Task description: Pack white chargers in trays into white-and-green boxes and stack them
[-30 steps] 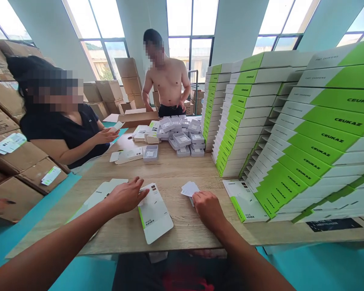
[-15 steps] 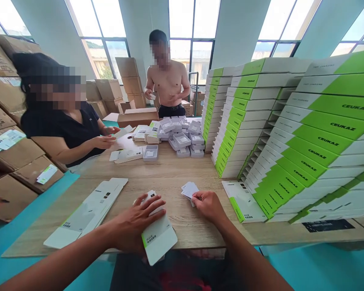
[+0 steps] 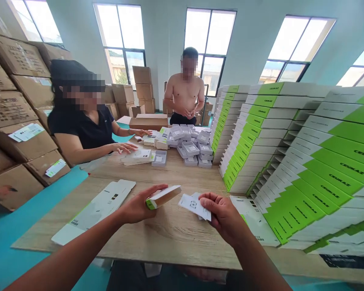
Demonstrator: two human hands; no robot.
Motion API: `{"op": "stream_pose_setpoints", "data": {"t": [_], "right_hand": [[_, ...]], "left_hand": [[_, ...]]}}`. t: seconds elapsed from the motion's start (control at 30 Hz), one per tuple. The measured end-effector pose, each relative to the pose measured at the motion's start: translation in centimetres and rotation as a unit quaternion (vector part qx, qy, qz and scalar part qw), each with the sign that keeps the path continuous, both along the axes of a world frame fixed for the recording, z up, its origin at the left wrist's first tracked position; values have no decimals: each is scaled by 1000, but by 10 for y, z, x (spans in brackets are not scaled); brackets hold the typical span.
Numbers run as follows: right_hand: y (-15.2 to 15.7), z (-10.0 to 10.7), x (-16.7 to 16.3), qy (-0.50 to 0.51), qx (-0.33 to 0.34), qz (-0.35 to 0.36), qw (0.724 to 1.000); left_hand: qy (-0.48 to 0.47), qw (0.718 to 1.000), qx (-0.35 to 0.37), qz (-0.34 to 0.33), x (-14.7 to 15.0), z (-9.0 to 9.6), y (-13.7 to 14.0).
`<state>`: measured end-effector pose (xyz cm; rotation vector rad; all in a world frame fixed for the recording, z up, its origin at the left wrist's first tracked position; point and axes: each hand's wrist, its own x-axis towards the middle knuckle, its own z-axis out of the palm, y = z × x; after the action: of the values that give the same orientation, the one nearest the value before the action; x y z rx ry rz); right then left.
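Note:
My left hand (image 3: 136,207) is wrapped round a white and green carton (image 3: 165,196), held up off the table with its open end turned toward me. Just to the right, my right hand (image 3: 227,216) pinches a few small white printed cards (image 3: 194,204), fanned slightly between thumb and fingers. The cards' left corner is close to the carton's open end. Flattened white cartons (image 3: 94,212) lie on the table left of my left hand. Beyond my right wrist lies another flat white and green carton (image 3: 256,218), partly hidden by that hand.
Tall stacks of white and green boxes (image 3: 309,178) fill the table's right side. White plastic trays (image 3: 190,148) are piled at the far middle of the wooden table (image 3: 170,246). One co-worker (image 3: 79,125) sits at the left; another person (image 3: 186,95) stands behind. Brown cartons (image 3: 12,109) line the left.
My left hand has gone from resting over flat cartons to holding up one opened carton. My right hand has lifted the cards beside it. The seated co-worker's hands have come down to the table.

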<state>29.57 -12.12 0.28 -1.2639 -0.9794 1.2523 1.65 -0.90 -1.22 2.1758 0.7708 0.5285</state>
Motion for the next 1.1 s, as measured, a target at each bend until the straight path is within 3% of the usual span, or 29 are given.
{"op": "stream_pose_setpoints", "data": {"t": [0.1, 0.27, 0.4, 0.6, 0.73, 0.8, 0.87, 1.0, 1.1], "right_hand": [[4, 13, -22, 92, -60, 51, 993], [19, 26, -40, 98, -40, 4, 994], [26, 36, -47, 87, -21, 9, 996], [37, 35, -62, 11, -5, 15, 1000], [64, 25, -60, -96, 2, 73, 993], [96, 18, -54, -265, 32, 86, 960], [143, 10, -51, -434, 65, 88, 894], [250, -6, -68, -541, 96, 166, 819], [306, -7, -89, -601, 105, 219, 761]], "left_hand": [[-26, 1000, -12, -10, 4, 1, 8], [-1, 997, 67, -26, 3, -13, 10], [-35, 996, 83, -15, 5, -25, 18], [-127, 991, 48, 16, 11, -39, 33], [-167, 986, -4, 23, 4, -45, 41], [-188, 981, -16, 35, -2, -47, 44], [-215, 975, -12, 52, -9, -52, 48], [-232, 971, -13, 51, -16, -68, 54], [-218, 975, -17, 37, -21, -77, 57]]}}
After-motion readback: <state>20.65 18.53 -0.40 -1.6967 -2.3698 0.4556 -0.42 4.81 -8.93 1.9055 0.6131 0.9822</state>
